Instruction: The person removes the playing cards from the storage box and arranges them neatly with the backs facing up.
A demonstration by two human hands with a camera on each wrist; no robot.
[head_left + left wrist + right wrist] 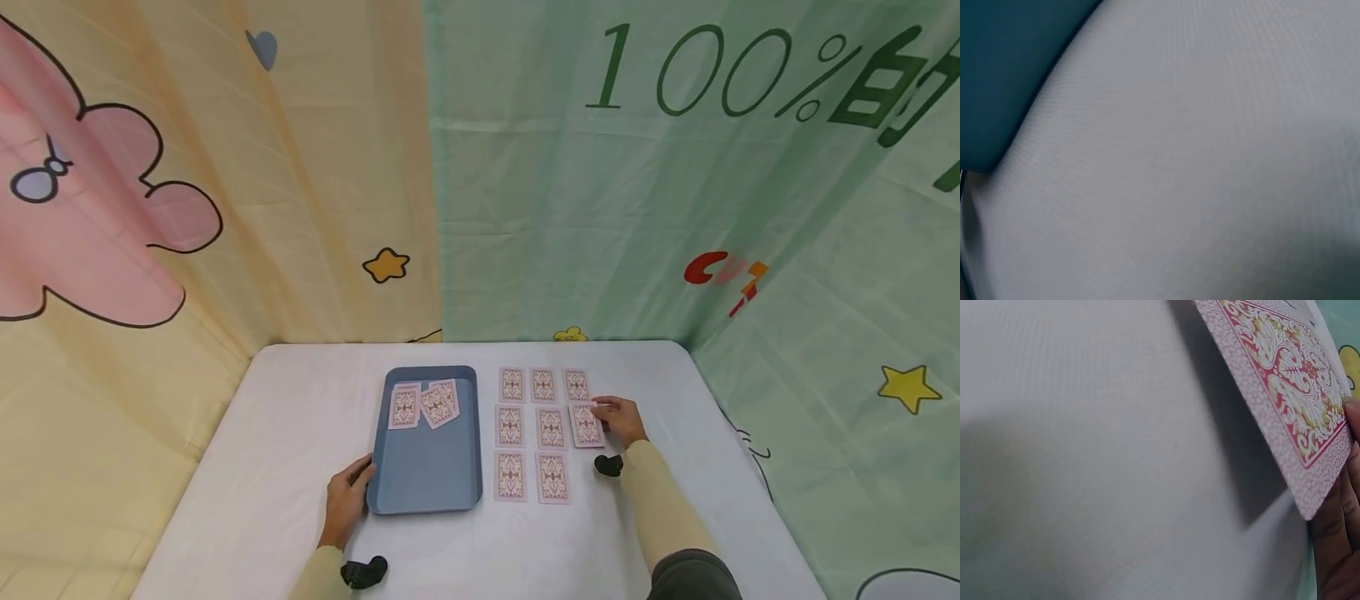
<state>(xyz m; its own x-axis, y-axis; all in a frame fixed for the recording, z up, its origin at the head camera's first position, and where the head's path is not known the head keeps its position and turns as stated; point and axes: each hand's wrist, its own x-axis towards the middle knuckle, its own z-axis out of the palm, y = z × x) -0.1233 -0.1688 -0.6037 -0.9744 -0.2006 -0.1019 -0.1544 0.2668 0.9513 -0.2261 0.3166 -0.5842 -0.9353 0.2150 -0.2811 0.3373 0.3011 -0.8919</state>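
Observation:
My right hand (621, 418) pinches a playing card (587, 426) by its right edge; the card has a red-and-white patterned back. In the right wrist view the same card (1297, 381) tilts up off the white cloth, fingers (1335, 531) behind it and a shadow below. At the left side of a blue-grey tray (427, 479), my left hand (347, 496) holds the rim near its lower corner. Face-down cards (405, 407) lie overlapping in the tray's upper part. The left wrist view shows only a tray corner (997, 94) and cloth, no fingers.
More face-down cards (551, 428) lie in rows between the tray and my right hand. A white-covered table (262, 467) bears everything, with printed curtains (525, 208) behind and at both sides. Black straps (364, 572) hang at the wrists.

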